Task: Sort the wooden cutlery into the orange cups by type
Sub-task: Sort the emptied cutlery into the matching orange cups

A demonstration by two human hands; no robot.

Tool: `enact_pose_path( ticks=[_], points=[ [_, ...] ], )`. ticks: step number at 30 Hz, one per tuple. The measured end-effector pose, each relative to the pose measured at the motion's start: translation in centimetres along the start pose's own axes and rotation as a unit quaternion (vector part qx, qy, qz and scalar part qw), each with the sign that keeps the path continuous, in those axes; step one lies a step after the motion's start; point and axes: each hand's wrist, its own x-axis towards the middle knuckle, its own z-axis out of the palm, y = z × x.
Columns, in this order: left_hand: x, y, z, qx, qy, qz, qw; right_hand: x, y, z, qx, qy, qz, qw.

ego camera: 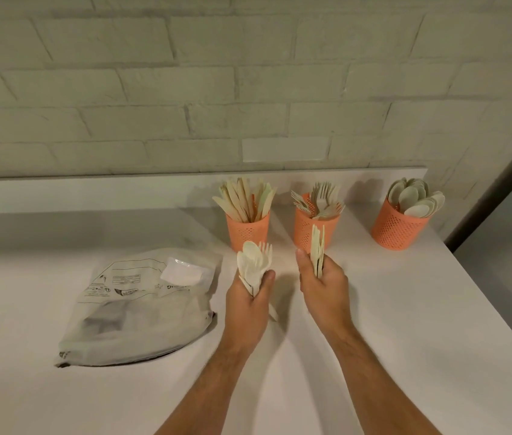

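Left hand (250, 304) grips a mixed bunch of pale wooden spoons and forks (253, 265). Right hand (322, 285) pinches an edge-on stack of flat wooden pieces (317, 251), type unclear. Three orange perforated plastic cups (309, 229) at 12–2 o'clock. Risk: mis-sorting the unclear stack; bunch slipping.

Left hand (250, 304), right hand (323, 285), fingers curled.

The left hand (250, 304) grips spoons and a fork (253, 265); the right hand (323, 285) grips a flat stack of cutlery (317, 249) before three orange cups (311, 229).
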Motion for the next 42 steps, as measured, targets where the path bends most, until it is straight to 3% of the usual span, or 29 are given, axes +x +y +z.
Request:
enact_pose_path(
  ticks=[3,8,14,22,29,32,38,40,42],
  points=[
    [-1.2,-1.1,-0.1,-0.006,0.021,-0.031,0.999,0.0,0.7,0.5,0.026,-0.006,-0.001,1.000],
    [-1.5,0.0,-0.1,0.002,0.012,-0.012,1.000,0.6,0.3,0.8,0.111,0.033,-0.019,0.993],
    [-2.6,-1.2,-0.1,0.051,0.046,-0.014,0.998,0.6,2.0,1.6,0.096,0.020,0.032,0.995],
    [-1.6,-2.7,-0.7,0.004,0.072,-0.048,0.996,7.3,-10.6,5.7,0.254,-0.016,-0.087,0.963],
    [-1.6,-2.8,-0.9,-0.001,0.067,-0.048,0.997,11.9,-10.9,9.8,0.133,-0.018,-0.098,0.986],
    [-1.6,-2.6,-0.9,-0.001,0.064,-0.043,0.997,12.9,-10.5,9.5,0.162,-0.025,-0.102,0.981],
    [-1.6,-2.9,-0.9,-0.016,0.073,-0.041,0.996,11.5,-10.8,7.5,0.063,-0.047,-0.211,0.974],
    [-1.5,-2.9,-0.9,-0.024,0.075,-0.045,0.996,9.8,-10.5,6.1,0.002,-0.083,-0.227,0.970],
    [-1.5,-3.1,-0.9,-0.027,0.077,-0.048,0.996,8.1,-10.0,4.6,-0.052,-0.169,-0.205,0.963]
  ],
)
